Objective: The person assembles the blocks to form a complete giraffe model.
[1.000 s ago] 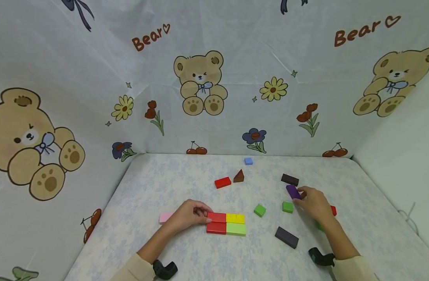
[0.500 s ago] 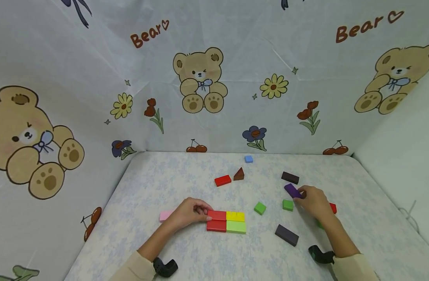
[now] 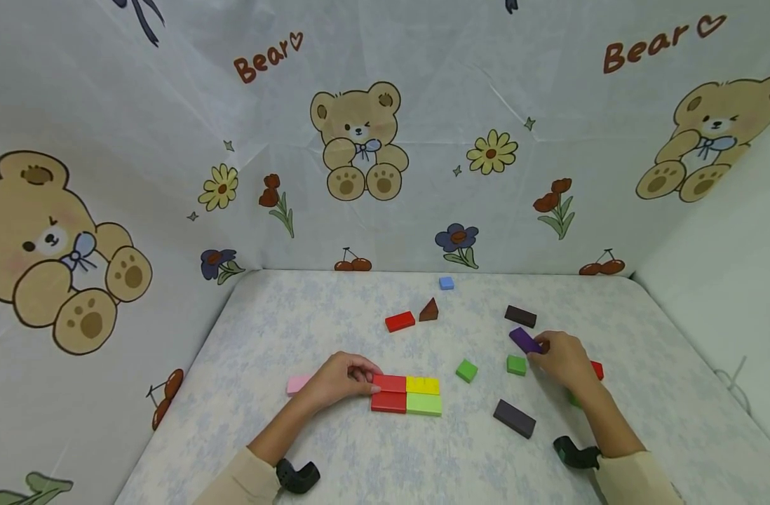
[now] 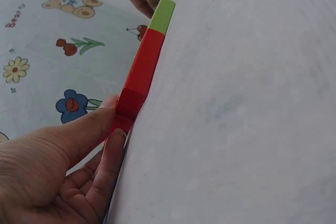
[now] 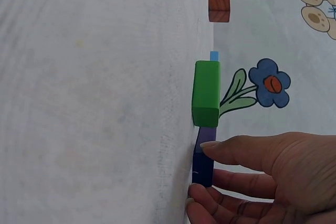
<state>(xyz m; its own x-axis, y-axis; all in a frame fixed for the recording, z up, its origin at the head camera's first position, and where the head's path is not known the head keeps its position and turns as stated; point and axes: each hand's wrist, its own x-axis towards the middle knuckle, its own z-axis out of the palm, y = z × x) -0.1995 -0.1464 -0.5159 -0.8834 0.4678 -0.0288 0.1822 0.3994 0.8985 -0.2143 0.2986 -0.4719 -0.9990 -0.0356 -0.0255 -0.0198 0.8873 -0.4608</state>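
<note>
My left hand pinches the left end of a red block between thumb and finger. This block lies flat in a two-by-two group, with a second red block in front of it, a yellow block to its right and a lime-green block diagonally across. On the right side of the table, my right hand holds a purple block by its right end, thumb on the near side. In the right wrist view a green block partly covers the purple block.
A black block lies just behind the purple one, and a dark grey block nearer the front. Two green blocks lie mid-table. Farther back are a red block, a brown triangle and a blue block. A pink block is partly behind my left wrist.
The purple block's free end has shifted slightly left in my right hand's grip. My left hand stays at the red block. The whole head view has tilted slightly down.
</note>
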